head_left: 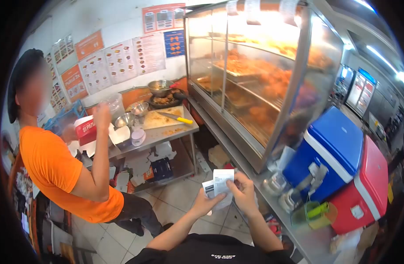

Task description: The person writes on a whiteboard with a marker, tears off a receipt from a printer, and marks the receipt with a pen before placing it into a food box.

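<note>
Both my hands are in front of me at the lower middle of the head view, holding printed paper slips. My left hand (pixel 206 203) pinches a slip with a dark printed block (pixel 209 188) between thumb and fingers. My right hand (pixel 243 192) grips the taller white receipt (pixel 222 179), its thumb pressed on the printed side. The slips overlap, and the fingers behind them are partly hidden. Something pale and translucent hangs below the papers; I cannot make out what it is.
A co-worker in an orange shirt (pixel 56 171) holds a red box (pixel 86 130) at a steel table on the left. A yellow-handled knife (pixel 183 119) lies on a cutting board (pixel 156 119). Ahead stands a glass food warmer (pixel 255 101). Blue (pixel 329 145) and red coolers (pixel 365 189) sit right.
</note>
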Motion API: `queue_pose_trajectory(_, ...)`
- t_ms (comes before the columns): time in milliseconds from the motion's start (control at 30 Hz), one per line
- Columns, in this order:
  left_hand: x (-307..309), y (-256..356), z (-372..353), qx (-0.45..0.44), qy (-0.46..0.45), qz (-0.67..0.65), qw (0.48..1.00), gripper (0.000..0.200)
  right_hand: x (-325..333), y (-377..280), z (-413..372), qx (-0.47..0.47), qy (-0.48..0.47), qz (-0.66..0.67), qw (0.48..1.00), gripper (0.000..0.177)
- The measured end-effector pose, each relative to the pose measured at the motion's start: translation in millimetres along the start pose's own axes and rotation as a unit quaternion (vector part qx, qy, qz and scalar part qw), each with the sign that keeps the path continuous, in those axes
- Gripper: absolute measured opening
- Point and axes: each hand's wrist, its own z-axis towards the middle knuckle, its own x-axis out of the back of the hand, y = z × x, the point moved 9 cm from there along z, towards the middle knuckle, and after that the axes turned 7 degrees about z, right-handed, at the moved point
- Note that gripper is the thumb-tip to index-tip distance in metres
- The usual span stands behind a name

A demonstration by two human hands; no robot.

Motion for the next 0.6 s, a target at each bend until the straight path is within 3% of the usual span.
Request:
queue_pose_trajectory(33,8,-7,6,-0.007,0.011,0.004,1.000,0.033,-5,19,7,-0.058,0.000,0.094,0.994,0.013)
queue_pose_trajectory(100,44,-28,20,0.036,0.131,-0.076,0.988,0.026,-21,45,20,-0.081,-0.060,0.070,0.992,0.012)
queue_pose_trajectory(167,73,-24,39,0.045,0.181,-0.111,0.976,0.022,-42,80,30,-0.120,-0.119,0.034,0.985,0.008)
queue_pose_trajectory(233,98,-31,60,0.009,0.176,-0.113,0.978,0.019,-52,100,36,-0.165,-0.139,0.016,0.976,0.009)
queue_pose_trajectory(333,116,-40,83,0.038,0.170,-0.108,0.979,0.017,-60,120,54,-0.135,-0.156,-0.086,0.975,0.014)
queue_pose_trajectory(400,122,-48,99,0.055,0.171,-0.144,0.973,0.015,-63,127,60,-0.148,-0.134,-0.075,0.977,0.020)
queue_pose_trajectory(500,120,-48,123,0.043,0.130,-0.108,0.985,0.011,-58,142,65,-0.167,-0.119,-0.087,0.975,0.019)
queue_pose_trajectory(567,105,-54,137,0.045,0.070,-0.101,0.991,0.010,-41,125,77,-0.094,-0.040,-0.108,0.989,0.017)
queue_pose_trajectory(600,97,-54,142,0.044,0.038,-0.069,0.996,0.010,-31,125,80,-0.132,-0.038,-0.095,0.986,0.025)
